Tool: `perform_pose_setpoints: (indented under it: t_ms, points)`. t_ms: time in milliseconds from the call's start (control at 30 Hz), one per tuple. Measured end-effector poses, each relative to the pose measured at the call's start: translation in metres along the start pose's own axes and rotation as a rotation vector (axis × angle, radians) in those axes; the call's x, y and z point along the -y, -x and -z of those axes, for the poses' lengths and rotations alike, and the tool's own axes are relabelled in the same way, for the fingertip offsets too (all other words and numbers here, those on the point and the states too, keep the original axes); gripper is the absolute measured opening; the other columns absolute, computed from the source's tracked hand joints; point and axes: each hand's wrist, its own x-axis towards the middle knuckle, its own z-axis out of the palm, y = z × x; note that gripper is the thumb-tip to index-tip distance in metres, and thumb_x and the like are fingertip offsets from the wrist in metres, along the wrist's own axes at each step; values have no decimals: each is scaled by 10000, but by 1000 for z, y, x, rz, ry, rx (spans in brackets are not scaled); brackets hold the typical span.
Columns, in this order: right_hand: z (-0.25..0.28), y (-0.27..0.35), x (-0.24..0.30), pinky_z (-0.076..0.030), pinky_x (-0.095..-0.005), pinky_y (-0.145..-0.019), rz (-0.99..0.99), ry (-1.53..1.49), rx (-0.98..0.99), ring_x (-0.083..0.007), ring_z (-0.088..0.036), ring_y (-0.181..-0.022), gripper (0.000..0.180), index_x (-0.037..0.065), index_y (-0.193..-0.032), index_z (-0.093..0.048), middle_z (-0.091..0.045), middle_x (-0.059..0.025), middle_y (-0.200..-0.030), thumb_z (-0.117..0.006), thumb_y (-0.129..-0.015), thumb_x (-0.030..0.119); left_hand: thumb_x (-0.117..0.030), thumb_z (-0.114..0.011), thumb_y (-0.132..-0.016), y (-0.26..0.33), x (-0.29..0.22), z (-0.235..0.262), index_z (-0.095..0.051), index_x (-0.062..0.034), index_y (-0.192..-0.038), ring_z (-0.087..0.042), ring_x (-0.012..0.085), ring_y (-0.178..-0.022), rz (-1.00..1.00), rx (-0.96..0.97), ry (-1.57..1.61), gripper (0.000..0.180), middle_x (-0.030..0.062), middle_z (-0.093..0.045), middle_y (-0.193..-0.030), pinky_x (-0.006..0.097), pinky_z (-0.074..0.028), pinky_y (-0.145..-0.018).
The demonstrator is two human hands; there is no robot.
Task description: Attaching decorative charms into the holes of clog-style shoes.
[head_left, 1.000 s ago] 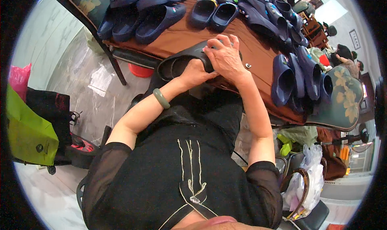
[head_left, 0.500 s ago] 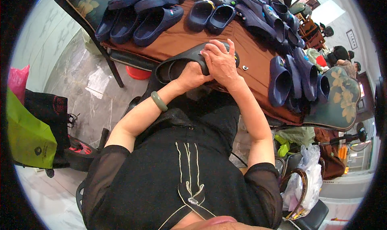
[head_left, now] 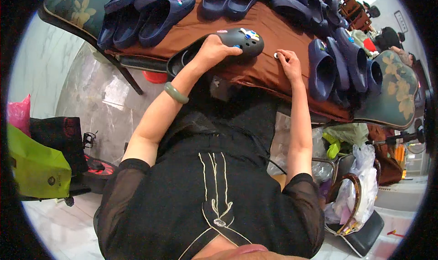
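My left hand (head_left: 213, 53) grips a dark foam clog (head_left: 252, 46) at the front edge of the table, its thumb lying across the upper. The clog's toe points right, and its opening is partly hidden behind my hand and wrist. On the upper sit a white, blue and yellow charm (head_left: 248, 34) and smaller bits in pink and blue. My right hand (head_left: 290, 65) reaches onto the brown cloth (head_left: 269, 36), its thumb and fingertips pinched on a small white-and-dark shoe charm (head_left: 276, 56).
Navy clogs (head_left: 166, 20) stand in rows along the table's far side, and more clogs (head_left: 321, 68) are at the right. Floral-backed chairs (head_left: 390, 89) flank both ends. A red basin (head_left: 155, 77) sits under the table; a green bag (head_left: 39, 162) is at left.
My right hand has left the clog and moved right to the small charm on the cloth. The clog has turned to show its decorated upper, still in my left hand.
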Motion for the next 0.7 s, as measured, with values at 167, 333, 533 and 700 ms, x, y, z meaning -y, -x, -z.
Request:
perform_pose_setpoints:
  t_ms: [167,333,533,700]
  points:
    - [7,15,11,-469,-291,-782,34,80,-1,-184,-605,-908,200,67,-918,-700,-650,-101,-938,-664,-819,236,-94,-734,-713,4,-6,-8,-602,-10,-1026,-573,103,-845,-40,-52,-10,350,15,-632,-927,256,-459,-800]
    - [-9,25,36,-486,-273,-721,-7,-139,-191,-177,-636,-786,145,43,-906,-696,-671,-90,-855,-676,-805,144,-99,-740,-710,2,-3,-9,-604,-13,-1028,-571,98,-828,-51,-65,45,357,10,-628,-918,251,-460,-783]
    - [-40,17,102,-492,-325,-703,295,-120,-307,-241,-606,-792,167,63,-919,-687,-650,-82,-843,-695,-756,101,-86,-728,-724,6,-9,-9,-616,-16,-1016,-564,84,-821,-37,-77,22,321,-3,-620,-917,242,-461,-770]
    - [-51,12,111,-491,-327,-692,470,-2,-356,-226,-597,-794,130,89,-879,-689,-645,-61,-837,-690,-750,96,-92,-739,-682,4,-6,-8,-613,8,-1004,-589,118,-826,-45,-64,55,361,42,-640,-913,260,-469,-770]
